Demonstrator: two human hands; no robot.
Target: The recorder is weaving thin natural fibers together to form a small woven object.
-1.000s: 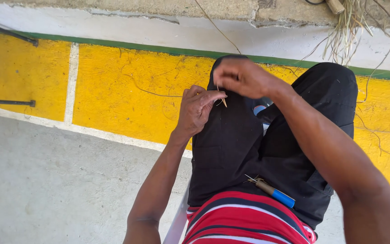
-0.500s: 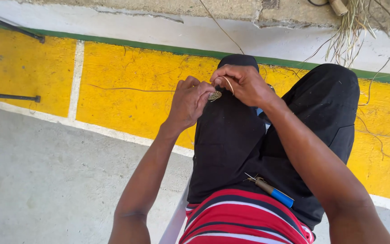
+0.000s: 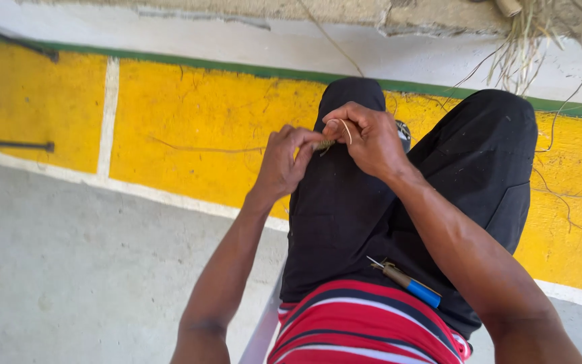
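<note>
A yellow-painted floor band [image 3: 190,128] with a green edge line [image 3: 170,62] runs across the far side, a bare grey concrete floor [image 3: 69,269] lies nearer on the left, and a rough wall base sits beyond. The person sits with knees in black trousers [image 3: 345,222] raised. A second ago the right hand was lifted higher and clear of the left, a thin strand hanging from it; half a second ago the two came together, and now they stay pressed close over the left knee. The left hand [image 3: 285,162] pinches a small greenish woven piece [image 3: 324,144] between thumb and fingertips, and the right hand [image 3: 370,138] is closed on the pale strand [image 3: 345,128], which loops up from that piece. By my reading a pass of the strand has just been drawn in and tightened. A tool with a brown shaft and blue handle [image 3: 409,285] lies in the lap, near the red striped shirt [image 3: 365,330], well apart from both hands. Dry grass stalks [image 3: 527,47] hang at the far right, and loose fibres lie on the yellow band [image 3: 203,148]. The fingers hide most of the woven piece.
</note>
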